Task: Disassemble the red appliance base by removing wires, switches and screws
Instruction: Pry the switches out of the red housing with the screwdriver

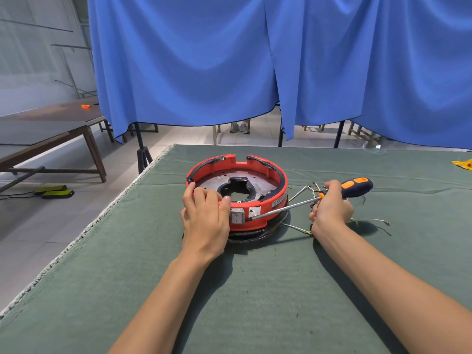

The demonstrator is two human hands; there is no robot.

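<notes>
Appliance base: round red plastic appliance base with black trim on its rim, sitting near the middle of the worktop, open side up; a grey metal plate with a jagged central hole shows inside.
Worktop: flat surface covered in dark green felt cloth, frayed white along its left edge.
Switch: small grey rectangular rocker switch set in the near wall of the base, just beside the left thumb.
Left hand: left hand rests over the near-left rim of the base, fingers curled over the edge and thumb pressed on the rim above the switch, gripping the base.
Right hand: right hand is wrapped around a screwdriver, fingers curled tight on the handle near the shaft.
Screwdriver: long steel-shafted screwdriver with a dark blue and orange handle; the shaft slants down to the left, its tip against the base wall right beside the switch.
Wires: loose thin pale wires with small metal terminals lie on the cloth to the right of the base, around and under the right hand.
Backdrop: blue fabric curtain hangs behind the worktop.
Far left: brown wooden table stands on the tiled floor.
</notes>
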